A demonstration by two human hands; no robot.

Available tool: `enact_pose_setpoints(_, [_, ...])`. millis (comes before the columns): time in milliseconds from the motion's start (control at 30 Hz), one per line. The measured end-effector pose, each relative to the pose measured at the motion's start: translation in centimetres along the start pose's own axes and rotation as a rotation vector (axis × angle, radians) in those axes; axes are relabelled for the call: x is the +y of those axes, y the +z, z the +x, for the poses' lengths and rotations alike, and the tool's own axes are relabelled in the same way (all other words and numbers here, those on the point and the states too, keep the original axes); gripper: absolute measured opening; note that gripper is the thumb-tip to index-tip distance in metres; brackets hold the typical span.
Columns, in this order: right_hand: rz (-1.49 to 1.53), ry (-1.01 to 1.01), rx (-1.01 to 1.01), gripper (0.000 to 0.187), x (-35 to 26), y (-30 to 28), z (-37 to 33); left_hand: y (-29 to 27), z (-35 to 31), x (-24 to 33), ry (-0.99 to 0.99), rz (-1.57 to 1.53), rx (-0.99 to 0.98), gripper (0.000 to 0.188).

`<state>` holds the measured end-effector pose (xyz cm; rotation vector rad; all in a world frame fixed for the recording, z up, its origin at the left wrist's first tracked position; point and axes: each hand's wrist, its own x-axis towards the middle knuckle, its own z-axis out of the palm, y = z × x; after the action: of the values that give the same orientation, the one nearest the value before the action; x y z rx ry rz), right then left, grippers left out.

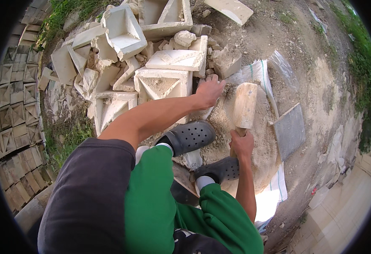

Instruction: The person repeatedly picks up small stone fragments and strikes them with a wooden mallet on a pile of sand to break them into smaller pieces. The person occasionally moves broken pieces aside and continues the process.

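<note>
1. On my feed the wooden mallet (pixel 245 106) is right of centre, over the pale mound (pixel 259 142) of crumbled material.
2. I see its thick head aimed away from the wearer, toward the upper edge; its long axis runs nearly straight up the view, leaning slightly right at the top, and the handle (pixel 240 131) follows that line back.
3. The right hand (pixel 242 144) has its fingers wrapped closed around the handle.
4. The left hand (pixel 210 91) reaches across to a broken block (pixel 227 62), fingers bent; I cannot tell how far they open or whether they grip anything.
5. I have cast blocks (pixel 162 84) heaped left of that hand and a grey slab (pixel 290 131) right of the mallet.
</note>
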<state>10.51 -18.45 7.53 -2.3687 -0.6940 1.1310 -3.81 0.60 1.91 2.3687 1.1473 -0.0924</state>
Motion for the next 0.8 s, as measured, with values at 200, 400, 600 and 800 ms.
enact_pose_setpoints(200, [0.01,-0.153,-0.032,0.041,-6.4,-0.4,0.2,-4.9,-3.8,1.4,0.069,-0.246,0.11,0.058])
enact_pose_setpoints(400, [-0.083,-0.356,-0.131,0.034,-12.2,-2.6,-0.3,-11.4,-6.4,-0.6,-0.061,-0.311,0.446,0.06])
enact_pose_setpoints(600, [-0.285,-0.502,-0.278,0.041,-19.3,0.1,-0.4,-12.5,-6.5,-7.7,-0.259,-0.349,0.693,0.063])
enact_pose_setpoints(800, [-0.291,-0.465,-0.358,0.042,-21.5,6.5,-0.1,-11.0,-8.7,-9.5,-0.34,-0.522,0.74,0.045])
